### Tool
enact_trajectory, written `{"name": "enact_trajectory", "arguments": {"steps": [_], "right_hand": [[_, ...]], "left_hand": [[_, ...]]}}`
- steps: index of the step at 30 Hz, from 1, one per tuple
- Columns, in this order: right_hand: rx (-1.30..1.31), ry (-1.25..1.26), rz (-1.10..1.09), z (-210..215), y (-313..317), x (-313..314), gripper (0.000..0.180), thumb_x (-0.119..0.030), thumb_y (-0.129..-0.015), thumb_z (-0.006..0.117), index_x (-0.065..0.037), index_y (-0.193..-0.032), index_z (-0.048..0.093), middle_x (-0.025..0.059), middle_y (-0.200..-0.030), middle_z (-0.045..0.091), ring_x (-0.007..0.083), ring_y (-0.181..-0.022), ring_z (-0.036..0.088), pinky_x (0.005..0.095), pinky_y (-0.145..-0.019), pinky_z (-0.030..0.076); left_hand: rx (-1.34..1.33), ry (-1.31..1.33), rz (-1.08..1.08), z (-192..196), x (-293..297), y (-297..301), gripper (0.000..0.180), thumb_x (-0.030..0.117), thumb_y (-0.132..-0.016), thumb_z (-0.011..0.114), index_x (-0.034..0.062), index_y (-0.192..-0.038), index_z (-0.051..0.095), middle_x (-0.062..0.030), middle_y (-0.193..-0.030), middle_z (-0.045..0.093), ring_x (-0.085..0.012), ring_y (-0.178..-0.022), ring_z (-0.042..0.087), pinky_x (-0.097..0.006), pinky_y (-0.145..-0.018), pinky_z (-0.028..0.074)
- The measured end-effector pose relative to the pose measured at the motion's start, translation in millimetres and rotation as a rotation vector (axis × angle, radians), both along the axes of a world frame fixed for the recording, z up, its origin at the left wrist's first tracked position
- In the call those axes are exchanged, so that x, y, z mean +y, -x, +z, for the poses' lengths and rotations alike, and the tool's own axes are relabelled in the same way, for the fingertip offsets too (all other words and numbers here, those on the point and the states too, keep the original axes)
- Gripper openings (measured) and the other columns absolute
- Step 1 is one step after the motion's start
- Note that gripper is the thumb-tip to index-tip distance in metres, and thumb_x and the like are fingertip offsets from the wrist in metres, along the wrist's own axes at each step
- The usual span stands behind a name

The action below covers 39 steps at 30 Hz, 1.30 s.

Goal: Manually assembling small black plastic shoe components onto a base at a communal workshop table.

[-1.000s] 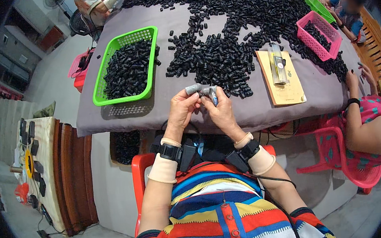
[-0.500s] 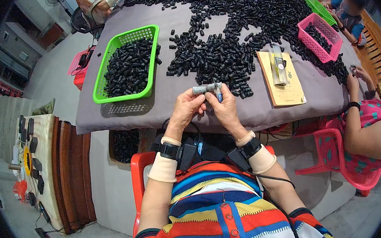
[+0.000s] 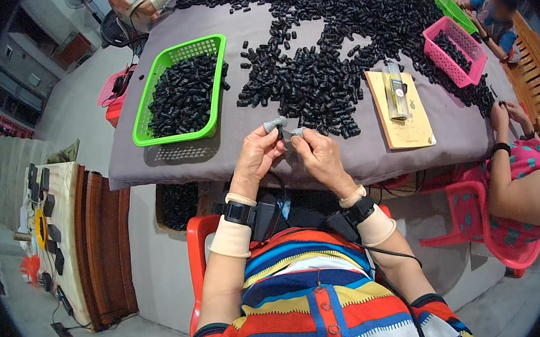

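Note:
My left hand (image 3: 257, 155) is closed in a pinch near the table's front edge. Between its thumb and index finger sits a small black cylindrical piece (image 3: 280, 134), partly hidden. Grey wrapping (image 3: 273, 124) appears to cover that index fingertip. Just to the right, my right hand (image 3: 322, 157) is also pinched, its fingertips close to the left ones but apart from them. More grey wrapping shows at its fingertip; whatever it grips is too small to make out. Beyond both hands spreads a large pile of similar black pieces (image 3: 314, 86).
A green basket (image 3: 141, 125) full of black pieces stands at left. On the right lie a tan notebook (image 3: 411, 132) with a clear plastic case (image 3: 397, 101) on it, and a pink basket (image 3: 462, 72). A co-worker's hands (image 3: 505, 116) work at the table's right edge.
My hands have drawn slightly apart, the right moving a little right and down. The blue item seen at the right fingers no longer shows. A black piece is now visible in my left fingers.

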State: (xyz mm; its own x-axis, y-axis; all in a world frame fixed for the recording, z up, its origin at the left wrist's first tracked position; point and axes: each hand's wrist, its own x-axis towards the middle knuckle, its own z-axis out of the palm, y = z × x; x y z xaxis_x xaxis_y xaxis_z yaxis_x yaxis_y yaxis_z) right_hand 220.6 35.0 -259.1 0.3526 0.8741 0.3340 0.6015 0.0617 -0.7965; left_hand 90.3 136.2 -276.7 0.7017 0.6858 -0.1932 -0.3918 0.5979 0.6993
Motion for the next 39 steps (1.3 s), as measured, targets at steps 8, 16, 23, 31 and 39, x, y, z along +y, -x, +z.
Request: {"name": "enact_trajectory", "arguments": {"steps": [8,16,23,31,39], "right_hand": [[-0.074,-0.127,-0.010,1.4,7.2,2.8,0.019,-0.022,-0.083,0.058,-0.006,-0.074,0.056,0.0108,-0.066,0.054,0.0288,-0.060,0.055,0.0383,-0.051,0.041],[-0.130,-0.152,0.002,0.9,8.1,1.0,0.018,-0.021,-0.082,0.059,-0.005,-0.074,0.056,0.0100,-0.067,0.055,0.0302,-0.058,0.055,0.0388,-0.049,0.040],[-0.092,-0.189,-0.011,0.3,9.5,2.6,0.017,-0.021,-0.083,0.058,-0.006,-0.074,0.056,0.0101,-0.067,0.055,0.0297,-0.058,0.056,0.0381,-0.049,0.041],[-0.117,-0.125,-0.021,0.4,9.0,3.1,0.019,-0.021,-0.083,0.057,-0.005,-0.073,0.055,0.0104,-0.067,0.055,0.0297,-0.058,0.056,0.0382,-0.049,0.041],[-0.117,-0.138,-0.011,1.7,9.5,3.6,0.017,-0.018,-0.084,0.056,-0.004,-0.074,0.055,0.0116,-0.067,0.054,0.0297,-0.061,0.055,0.0377,-0.052,0.041]], "left_hand": [[0.015,-0.003,-0.001,1.3,-1.0,0.1,0.016,0.007,-0.088,0.052,0.0030,-0.102,0.059,-0.0033,-0.077,0.058,-0.0103,-0.060,0.054,-0.021,-0.054,0.045],[0.029,-0.010,0.021,1.0,-1.0,0.3,0.018,0.008,-0.088,0.052,0.0031,-0.104,0.058,-0.0046,-0.082,0.061,-0.0102,-0.062,0.055,-0.021,-0.056,0.046],[-0.039,-0.022,-0.038,-6.4,3.6,4.1,0.019,0.007,-0.088,0.053,0.0018,-0.105,0.057,-0.0063,-0.086,0.062,-0.0109,-0.066,0.056,-0.022,-0.060,0.048],[-0.092,-0.017,-0.098,-8.0,5.8,4.1,0.021,0.006,-0.087,0.052,0.0010,-0.107,0.056,-0.0069,-0.086,0.061,-0.0109,-0.069,0.056,-0.021,-0.061,0.048],[-0.058,-0.006,-0.067,-5.8,4.5,2.2,0.021,0.008,-0.088,0.052,0.0015,-0.107,0.056,-0.0059,-0.086,0.061,-0.0101,-0.067,0.055,-0.021,-0.059,0.047]]}}
